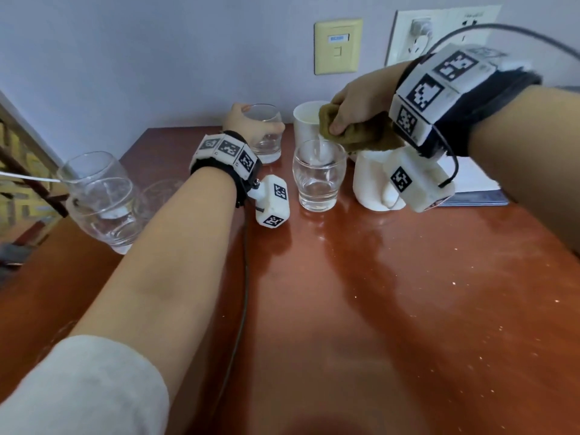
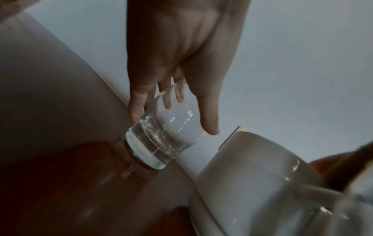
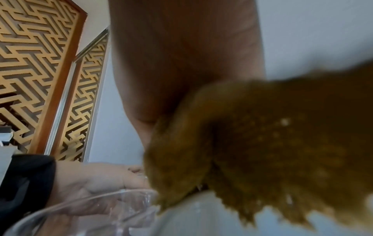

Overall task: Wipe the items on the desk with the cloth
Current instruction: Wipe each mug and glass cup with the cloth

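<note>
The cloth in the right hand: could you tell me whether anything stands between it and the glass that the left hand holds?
Yes. Between the cloth and the held glass stands a white cup, and a second glass stands nearer the camera, just below the cloth. The cloth would probably have to pass above the cup.

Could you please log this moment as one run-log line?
left hand: grips far glass | right hand: holds cloth above near glass

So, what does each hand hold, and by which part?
The left hand holds a glass from above, fingers around its rim and upper wall. The right hand grips the brown cloth by one bunched end; the rest hangs loose.
</note>
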The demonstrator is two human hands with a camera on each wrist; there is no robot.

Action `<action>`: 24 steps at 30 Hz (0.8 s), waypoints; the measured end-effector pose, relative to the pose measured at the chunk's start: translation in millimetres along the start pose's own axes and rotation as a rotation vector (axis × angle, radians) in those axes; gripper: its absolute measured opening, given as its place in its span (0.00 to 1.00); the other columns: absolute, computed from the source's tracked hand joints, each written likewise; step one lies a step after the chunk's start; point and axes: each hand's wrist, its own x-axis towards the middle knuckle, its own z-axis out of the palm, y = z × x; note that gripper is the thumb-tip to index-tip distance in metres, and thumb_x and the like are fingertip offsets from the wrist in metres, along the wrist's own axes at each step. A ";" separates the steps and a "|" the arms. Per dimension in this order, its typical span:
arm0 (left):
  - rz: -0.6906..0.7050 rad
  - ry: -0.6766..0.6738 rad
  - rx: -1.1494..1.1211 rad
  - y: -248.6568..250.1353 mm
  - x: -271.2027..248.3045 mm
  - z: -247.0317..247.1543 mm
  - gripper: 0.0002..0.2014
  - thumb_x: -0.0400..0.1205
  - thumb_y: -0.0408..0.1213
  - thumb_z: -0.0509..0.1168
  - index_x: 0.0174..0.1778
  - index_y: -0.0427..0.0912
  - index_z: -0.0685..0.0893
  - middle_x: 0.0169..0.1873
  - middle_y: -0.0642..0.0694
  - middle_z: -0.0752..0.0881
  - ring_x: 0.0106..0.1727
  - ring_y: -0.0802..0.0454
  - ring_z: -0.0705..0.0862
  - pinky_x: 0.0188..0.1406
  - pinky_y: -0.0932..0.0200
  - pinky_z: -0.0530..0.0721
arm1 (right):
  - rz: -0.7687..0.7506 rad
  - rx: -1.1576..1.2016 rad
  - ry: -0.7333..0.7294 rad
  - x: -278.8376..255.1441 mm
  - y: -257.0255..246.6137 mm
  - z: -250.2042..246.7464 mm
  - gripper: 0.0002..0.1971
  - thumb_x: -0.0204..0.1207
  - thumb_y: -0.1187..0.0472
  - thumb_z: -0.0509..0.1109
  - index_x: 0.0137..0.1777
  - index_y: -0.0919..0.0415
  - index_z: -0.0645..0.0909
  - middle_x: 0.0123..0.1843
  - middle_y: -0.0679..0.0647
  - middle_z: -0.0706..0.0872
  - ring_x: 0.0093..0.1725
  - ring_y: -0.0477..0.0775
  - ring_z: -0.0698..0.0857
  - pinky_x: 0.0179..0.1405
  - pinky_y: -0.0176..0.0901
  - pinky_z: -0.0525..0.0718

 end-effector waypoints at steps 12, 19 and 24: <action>-0.033 -0.075 0.151 10.6 -3.3 -8.7 0.47 0.67 0.44 0.80 0.79 0.45 0.63 0.68 0.45 0.76 0.66 0.47 0.79 0.66 0.52 0.80 | -0.038 -0.170 0.111 -1.8 -1.4 3.2 0.20 0.79 0.53 0.67 0.69 0.58 0.76 0.60 0.56 0.83 0.54 0.57 0.81 0.53 0.48 0.77; -0.009 -0.110 0.487 29.5 -21.5 -20.5 0.49 0.68 0.49 0.79 0.80 0.38 0.61 0.74 0.40 0.73 0.72 0.39 0.75 0.69 0.45 0.76 | -0.114 -0.177 0.232 -13.9 0.3 5.1 0.20 0.78 0.55 0.67 0.68 0.61 0.77 0.62 0.58 0.82 0.59 0.59 0.80 0.61 0.49 0.76; 0.088 -0.108 0.635 67.5 -53.9 -40.8 0.16 0.76 0.43 0.73 0.38 0.35 0.76 0.43 0.40 0.84 0.56 0.42 0.82 0.40 0.58 0.78 | -0.194 -0.111 0.331 -26.4 0.7 1.8 0.15 0.77 0.57 0.68 0.62 0.59 0.79 0.52 0.55 0.80 0.51 0.56 0.77 0.51 0.45 0.74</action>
